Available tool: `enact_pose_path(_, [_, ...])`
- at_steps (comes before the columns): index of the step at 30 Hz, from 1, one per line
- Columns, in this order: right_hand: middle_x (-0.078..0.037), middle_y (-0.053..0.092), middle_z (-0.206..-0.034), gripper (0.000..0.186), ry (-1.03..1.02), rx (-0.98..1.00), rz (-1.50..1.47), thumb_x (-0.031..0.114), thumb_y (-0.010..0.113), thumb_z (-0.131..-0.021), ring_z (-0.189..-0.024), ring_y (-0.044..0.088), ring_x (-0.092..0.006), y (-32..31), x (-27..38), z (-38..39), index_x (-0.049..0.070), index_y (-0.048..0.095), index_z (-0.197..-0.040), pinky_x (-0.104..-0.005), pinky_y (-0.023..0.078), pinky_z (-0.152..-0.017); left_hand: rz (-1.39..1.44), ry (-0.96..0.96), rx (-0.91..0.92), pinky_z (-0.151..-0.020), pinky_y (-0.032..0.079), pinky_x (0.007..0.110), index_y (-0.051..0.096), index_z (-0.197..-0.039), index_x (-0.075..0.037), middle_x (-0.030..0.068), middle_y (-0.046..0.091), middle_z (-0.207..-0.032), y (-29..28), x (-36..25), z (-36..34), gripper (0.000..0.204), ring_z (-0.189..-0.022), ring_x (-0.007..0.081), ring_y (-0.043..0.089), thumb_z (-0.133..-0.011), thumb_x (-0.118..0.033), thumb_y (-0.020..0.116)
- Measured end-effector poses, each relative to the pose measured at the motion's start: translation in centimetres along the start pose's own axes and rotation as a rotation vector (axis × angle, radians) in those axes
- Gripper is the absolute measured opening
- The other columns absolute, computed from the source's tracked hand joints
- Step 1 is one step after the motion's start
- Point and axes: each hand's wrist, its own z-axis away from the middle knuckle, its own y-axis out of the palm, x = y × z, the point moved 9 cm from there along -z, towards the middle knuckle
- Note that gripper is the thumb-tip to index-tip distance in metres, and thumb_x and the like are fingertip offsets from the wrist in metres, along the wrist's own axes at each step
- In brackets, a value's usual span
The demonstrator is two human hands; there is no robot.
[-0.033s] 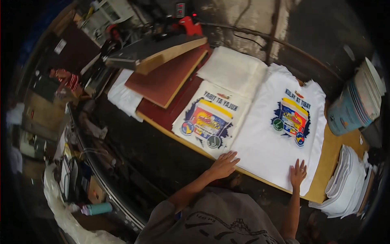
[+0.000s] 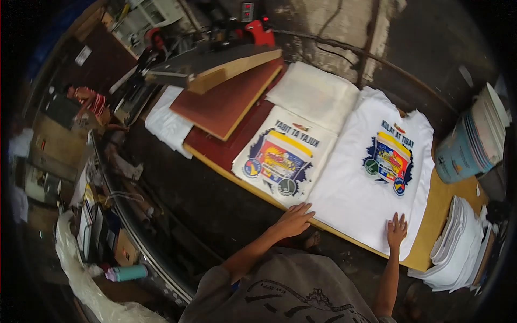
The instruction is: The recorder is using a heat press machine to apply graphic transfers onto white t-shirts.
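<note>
A white T-shirt (image 2: 344, 194) lies spread on a tan table (image 2: 431, 237), with a colourful printed bucket design and lettering on its front. My left hand (image 2: 292, 219) rests at the shirt's lower left edge, fingers stretched out. The fingers of my right hand (image 2: 397, 231) lie apart on the lower right of the shirt. Left of the shirt is a stack of printed transfer sheets (image 2: 269, 167) bearing a mirrored version of that design, with pale blank sheets (image 2: 312, 94) above it.
A press with maroon board (image 2: 221, 107) and dark raised plate (image 2: 199, 67) stands left. Stacked buckets (image 2: 466, 142) and folded white fabric (image 2: 452, 242) are right. A co-worker (image 2: 89, 102) in red stripes is far left, above a cluttered bench with a teal bottle (image 2: 126, 273).
The view has shifted slightly. Both my hands remain on the shirt in nearly the same places.
</note>
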Motion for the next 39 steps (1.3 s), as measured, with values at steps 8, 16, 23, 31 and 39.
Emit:
enact_pose_path(8, [-0.020, 0.049, -0.128, 0.046, -0.557, -0.322, -0.239, 0.016, 0.067, -0.076, -0.120, 0.039, -0.0407, -1.7, 26.1, 8.4, 0.006, 0.059, -0.120, -0.0520, 0.034, -0.099, 0.575, -0.168, -0.189, -0.096, 0.044, 0.038, 0.063, -0.115, -0.002, 0.0146, 0.060, -0.120, -15.7, 4.2, 18.3, 0.033, -0.113, 0.0302, 0.057, -0.086, -0.019, 0.065])
enact_pose_path(16, [-0.020, 0.045, -0.133, 0.055, -0.935, -0.109, -0.152, 0.022, 0.071, -0.072, -0.124, 0.036, -0.0428, 6.3, 51.7, 17.2, 0.007, 0.057, -0.123, -0.0518, 0.033, -0.103, 0.714, 0.925, -0.051, -0.070, 0.050, 0.048, 0.062, -0.086, 0.006, 0.0216, 0.060, -0.096, -32.5, -4.0, 44.0, 0.015, -0.089, 0.0366, 0.061, -0.087, -0.009, 0.060])
enact_pose_path(23, [-0.018, 0.042, -0.135, 0.074, -0.837, -0.027, 0.010, 0.033, 0.081, -0.062, -0.125, 0.037, -0.0418, 10.8, 56.8, 14.4, 0.010, 0.054, -0.127, -0.0511, 0.033, -0.102, 0.635, 1.026, 0.160, -0.067, 0.051, 0.048, 0.062, -0.080, 0.003, 0.0196, 0.060, -0.087, -38.0, 2.4, 50.1, 0.016, -0.079, 0.0329, 0.063, -0.090, -0.008, 0.055])
enact_pose_path(31, [-0.017, 0.044, -0.135, 0.083, -0.785, 0.056, 0.006, 0.024, 0.084, -0.058, -0.127, 0.037, -0.0397, 12.6, 58.4, 12.6, 0.012, 0.049, -0.132, -0.0504, 0.032, -0.104, 0.493, 1.075, -0.231, -0.068, 0.054, 0.042, 0.061, -0.068, -0.003, 0.0126, 0.061, -0.077, -41.5, 10.5, 54.2, 0.021, -0.074, 0.0272, 0.063, -0.088, -0.007, 0.056])
enact_pose_path(39, [-0.023, 0.054, -0.124, 0.068, -0.995, -0.147, 0.115, 0.032, 0.075, -0.072, -0.113, 0.050, -0.0409, 14.9, 55.0, 10.2, 0.002, 0.050, -0.128, -0.0501, 0.044, -0.091, 0.407, 0.888, -0.386, -0.066, 0.050, 0.052, 0.062, -0.084, 0.007, 0.0237, 0.058, -0.093, -49.7, 18.4, 53.6, 0.025, -0.084, 0.0374, 0.060, -0.093, -0.008, 0.045])
